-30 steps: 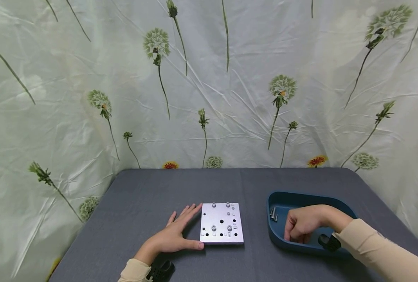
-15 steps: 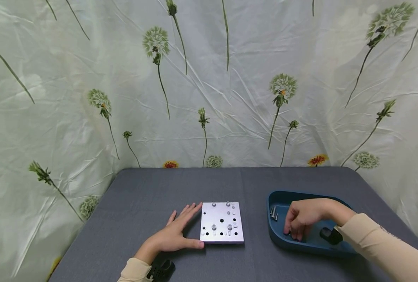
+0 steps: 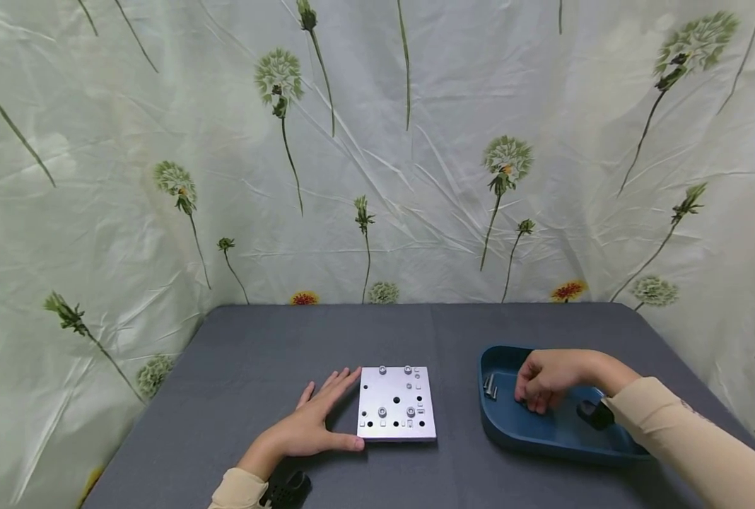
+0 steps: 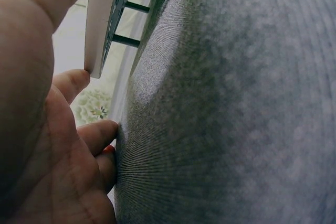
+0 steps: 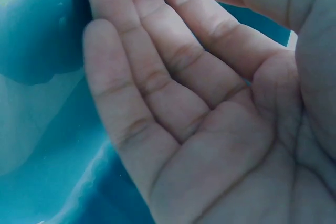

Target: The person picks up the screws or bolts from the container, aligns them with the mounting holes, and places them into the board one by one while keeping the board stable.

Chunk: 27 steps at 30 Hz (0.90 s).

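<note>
A square silver metal plate [image 3: 395,403] with several holes lies mid-table, socket-head screws [image 3: 411,412] standing in it. My left hand [image 3: 314,424] has its fingers spread, thumb at the near left corner and index finger at the far left corner. In the left wrist view, threaded screw shanks [image 4: 126,40] stick out below the plate [image 4: 94,30], which sits raised off the cloth. Inside the blue tray [image 3: 498,431], my right hand [image 3: 549,378] points down with thumb and fingertips together at a small dark piece [image 3: 522,404], mostly hidden by the fingers.
Several loose screws [image 3: 490,387] lie at the tray's left end. Grey cloth [image 3: 276,346] covers the table, and a flower-printed curtain [image 3: 441,177] hangs along its far edge. Each wrist wears a black camera [image 3: 288,488].
My right hand has shifted toward the far side of the tray, the small dark piece moving along at its fingertips. My left hand stays against the plate. The view has shifted slightly.
</note>
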### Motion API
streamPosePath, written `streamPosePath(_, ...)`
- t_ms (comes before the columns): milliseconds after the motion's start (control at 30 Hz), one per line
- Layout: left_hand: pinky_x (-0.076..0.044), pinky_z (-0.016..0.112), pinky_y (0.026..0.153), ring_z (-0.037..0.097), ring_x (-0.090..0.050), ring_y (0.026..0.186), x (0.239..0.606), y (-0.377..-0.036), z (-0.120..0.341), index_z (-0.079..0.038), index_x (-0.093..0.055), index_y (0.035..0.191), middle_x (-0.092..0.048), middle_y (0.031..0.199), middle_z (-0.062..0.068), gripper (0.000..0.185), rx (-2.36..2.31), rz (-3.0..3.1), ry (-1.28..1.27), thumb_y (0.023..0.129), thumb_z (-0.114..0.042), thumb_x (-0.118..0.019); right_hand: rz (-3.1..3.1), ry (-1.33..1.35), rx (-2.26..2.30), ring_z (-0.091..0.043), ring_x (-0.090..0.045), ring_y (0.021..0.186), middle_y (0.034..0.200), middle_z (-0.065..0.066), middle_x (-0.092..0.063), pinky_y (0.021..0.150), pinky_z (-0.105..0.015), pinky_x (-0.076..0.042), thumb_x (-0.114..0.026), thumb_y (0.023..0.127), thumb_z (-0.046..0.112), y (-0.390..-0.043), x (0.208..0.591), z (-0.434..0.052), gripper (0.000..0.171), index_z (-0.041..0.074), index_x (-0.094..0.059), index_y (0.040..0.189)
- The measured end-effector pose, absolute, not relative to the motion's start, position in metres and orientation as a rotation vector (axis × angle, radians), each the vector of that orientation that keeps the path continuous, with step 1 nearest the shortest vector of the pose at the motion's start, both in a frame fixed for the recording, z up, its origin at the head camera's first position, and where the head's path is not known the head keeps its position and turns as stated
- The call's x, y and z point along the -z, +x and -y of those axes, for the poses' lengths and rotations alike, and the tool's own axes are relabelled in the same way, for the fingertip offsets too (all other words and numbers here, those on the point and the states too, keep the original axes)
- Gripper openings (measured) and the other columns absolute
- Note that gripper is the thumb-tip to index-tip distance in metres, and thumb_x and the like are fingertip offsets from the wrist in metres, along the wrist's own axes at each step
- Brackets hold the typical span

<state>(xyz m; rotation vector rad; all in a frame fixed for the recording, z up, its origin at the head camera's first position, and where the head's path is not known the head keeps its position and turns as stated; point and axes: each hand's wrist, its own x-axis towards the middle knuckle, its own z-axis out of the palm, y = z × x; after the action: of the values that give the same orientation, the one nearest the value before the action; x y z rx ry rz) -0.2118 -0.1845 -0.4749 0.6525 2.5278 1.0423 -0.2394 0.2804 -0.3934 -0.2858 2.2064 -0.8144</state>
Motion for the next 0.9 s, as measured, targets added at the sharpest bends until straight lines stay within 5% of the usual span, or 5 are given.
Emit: streamPosePath(900,0.007,0.079,0.125,0.046,-0.008,0.168,0.47,-0.207,0.185,-0.029,-0.024,0.173,-0.02,0.18,0.018,0.115,-1.08,-2.531,0.678,0.083,-0.054,-0.09,-2.277,-0.299,0.859,-0.017,-0.068,0.08,0.089,-0.007,-0.073,0.075,-0.032,-0.061,-0.062,0.102,0.002,-0.245,0.393,-0.3,0.016,-0.005,-0.073,0.111)
